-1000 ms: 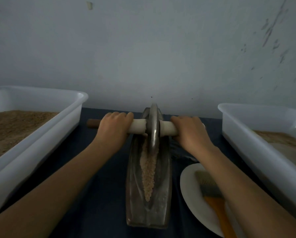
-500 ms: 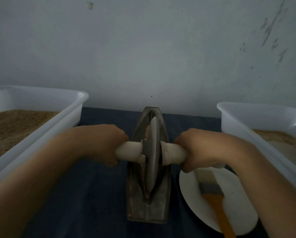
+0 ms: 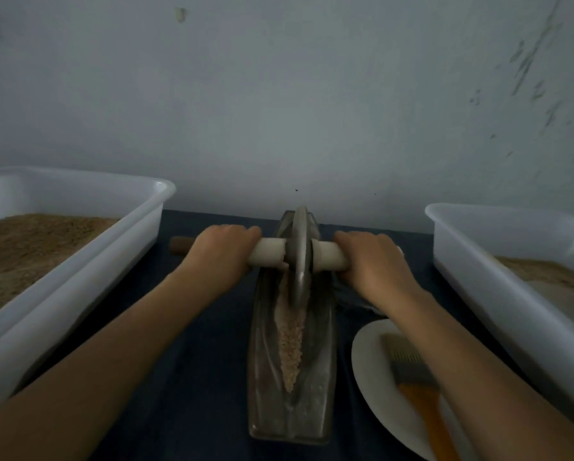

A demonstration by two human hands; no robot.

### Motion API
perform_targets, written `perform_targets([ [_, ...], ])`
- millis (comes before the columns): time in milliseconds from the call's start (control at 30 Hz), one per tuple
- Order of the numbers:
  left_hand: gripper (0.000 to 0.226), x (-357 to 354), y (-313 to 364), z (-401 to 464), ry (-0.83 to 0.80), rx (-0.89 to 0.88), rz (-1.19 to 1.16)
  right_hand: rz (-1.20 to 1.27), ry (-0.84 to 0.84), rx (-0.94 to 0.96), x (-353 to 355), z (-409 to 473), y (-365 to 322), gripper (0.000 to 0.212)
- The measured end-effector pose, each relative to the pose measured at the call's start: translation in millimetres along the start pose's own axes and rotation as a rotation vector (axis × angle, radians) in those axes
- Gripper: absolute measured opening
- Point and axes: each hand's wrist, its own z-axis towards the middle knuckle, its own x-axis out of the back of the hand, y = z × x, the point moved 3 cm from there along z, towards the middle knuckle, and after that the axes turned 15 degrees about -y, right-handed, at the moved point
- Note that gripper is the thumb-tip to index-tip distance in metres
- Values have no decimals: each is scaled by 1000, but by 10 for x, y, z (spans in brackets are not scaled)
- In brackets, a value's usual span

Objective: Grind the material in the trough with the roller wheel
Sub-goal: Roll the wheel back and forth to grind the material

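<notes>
A boat-shaped metal trough (image 3: 322,377) lies lengthwise on the dark cloth in front of me. A strip of pale tan ground material (image 3: 290,344) fills its groove. The metal roller wheel (image 3: 300,254) stands upright at the trough's far end, on a pale axle handle (image 3: 267,256) running left to right. My left hand (image 3: 220,252) grips the left side of the handle. My right hand (image 3: 372,257) grips the right side. A brown tip of the handle sticks out left of my left hand.
A white tub (image 3: 89,261) of brown powder stands at the left, another white tub (image 3: 498,287) with tan powder at the right. A white plate (image 3: 369,367) at lower right carries a brush with an orange handle (image 3: 422,400). A grey wall rises right behind the table.
The wheel was pulled to the trough's near part half a second ago and has now rolled back to the far end, with both arms stretched out again.
</notes>
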Motion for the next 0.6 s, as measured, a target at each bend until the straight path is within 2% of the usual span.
perform_targets([
  [100,26,-15,43,22,171,-19,28,-21,68,-38,-74,40,18,15],
  [167,26,-5,48,10,181,-26,14,-38,75,-40,-77,38,19,15],
  [233,26,14,41,-11,98,-33,15,-33,13,-28,-65,31,16,14],
  [433,35,100,39,-211,-241,-81,1,38,-438,18,137,-183,-92,18],
  [600,42,210,64,-411,-488,-163,5,-5,-631,99,314,-442,-223,18],
])
